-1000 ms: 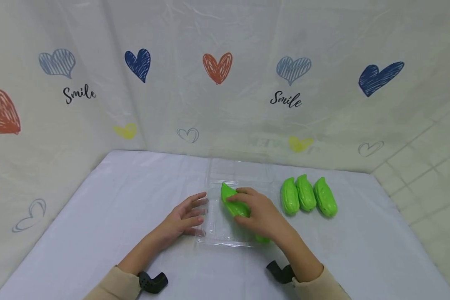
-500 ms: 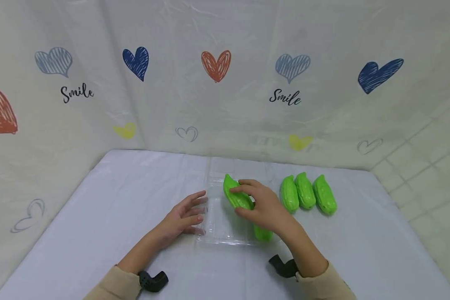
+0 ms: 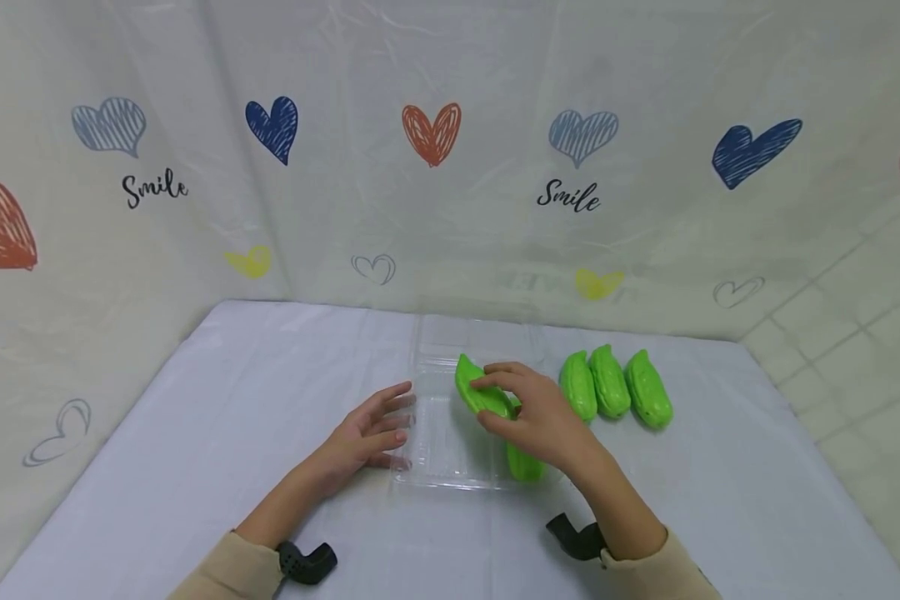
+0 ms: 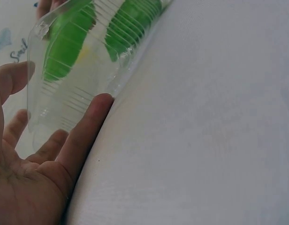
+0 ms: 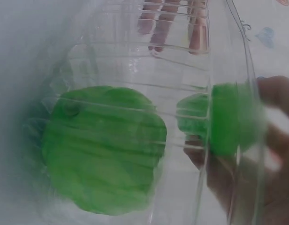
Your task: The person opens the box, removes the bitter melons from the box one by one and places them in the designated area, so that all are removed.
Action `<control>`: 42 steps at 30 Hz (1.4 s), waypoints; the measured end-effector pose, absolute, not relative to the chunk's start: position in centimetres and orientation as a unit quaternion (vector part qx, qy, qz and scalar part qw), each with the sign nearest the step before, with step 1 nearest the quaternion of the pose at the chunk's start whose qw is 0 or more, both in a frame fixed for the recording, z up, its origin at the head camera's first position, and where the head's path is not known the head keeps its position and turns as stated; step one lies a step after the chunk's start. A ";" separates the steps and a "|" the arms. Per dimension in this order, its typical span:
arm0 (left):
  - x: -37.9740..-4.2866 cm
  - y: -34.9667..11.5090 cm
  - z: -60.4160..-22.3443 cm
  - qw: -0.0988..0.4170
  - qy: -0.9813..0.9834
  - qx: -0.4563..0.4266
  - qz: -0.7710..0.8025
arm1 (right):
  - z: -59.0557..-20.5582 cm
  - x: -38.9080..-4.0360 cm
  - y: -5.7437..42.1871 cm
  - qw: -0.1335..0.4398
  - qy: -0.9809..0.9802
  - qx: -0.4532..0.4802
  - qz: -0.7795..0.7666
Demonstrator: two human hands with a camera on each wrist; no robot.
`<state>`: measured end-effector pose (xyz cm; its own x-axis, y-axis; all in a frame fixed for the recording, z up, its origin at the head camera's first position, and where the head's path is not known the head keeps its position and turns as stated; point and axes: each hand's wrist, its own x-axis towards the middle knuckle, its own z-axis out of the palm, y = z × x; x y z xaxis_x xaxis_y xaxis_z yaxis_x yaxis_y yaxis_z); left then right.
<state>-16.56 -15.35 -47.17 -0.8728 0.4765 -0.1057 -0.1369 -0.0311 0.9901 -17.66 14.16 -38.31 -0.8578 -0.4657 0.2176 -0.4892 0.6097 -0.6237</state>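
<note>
A clear plastic box (image 3: 435,442) with its lid folded back lies mid-table. My right hand (image 3: 540,417) pinches a glossy green gourd-like toy (image 3: 478,390), pointed at one end, over the box; in the right wrist view this toy (image 5: 233,117) shows near the rim, partly through the clear wall. A second green toy (image 3: 523,464) sits inside along the box's right side, partly hidden by my right hand. My left hand (image 3: 360,442) rests against the left wall with fingers extended; in the left wrist view the fingertips (image 4: 104,102) touch the plastic.
Three similar green toys (image 3: 611,382) lie side by side on the white tablecloth (image 3: 720,483), right of the box. The transparent lid (image 3: 480,337) reaches toward the backdrop (image 3: 480,225) behind the table. Black wrist devices (image 3: 307,564) sit at both sleeves.
My right hand has lifted the green toy and shifted it slightly right, uncovering more of the second toy. My left hand stays at the box's left side.
</note>
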 end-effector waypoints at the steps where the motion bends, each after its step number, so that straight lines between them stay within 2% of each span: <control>1: -16.6 -15.4 -47.2 0.218 0.662 0.128 0.706 | -38.3 -17.6 14.2 0.018 -0.897 0.266 0.353; 32: -16.6 -15.2 -46.8 0.219 0.667 0.122 0.702 | -38.5 -16.6 17.3 0.042 -0.900 0.240 0.361; 42: -16.5 -15.3 -47.2 0.218 0.669 0.122 0.700 | -38.7 -15.9 18.8 0.072 -0.905 0.235 0.347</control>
<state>-16.48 -15.34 -47.15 -0.8752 0.4684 -0.1206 -0.1415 -0.0094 0.9899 -15.93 18.84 -38.70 -0.8796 -0.3750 0.2926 -0.4745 0.6492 -0.5945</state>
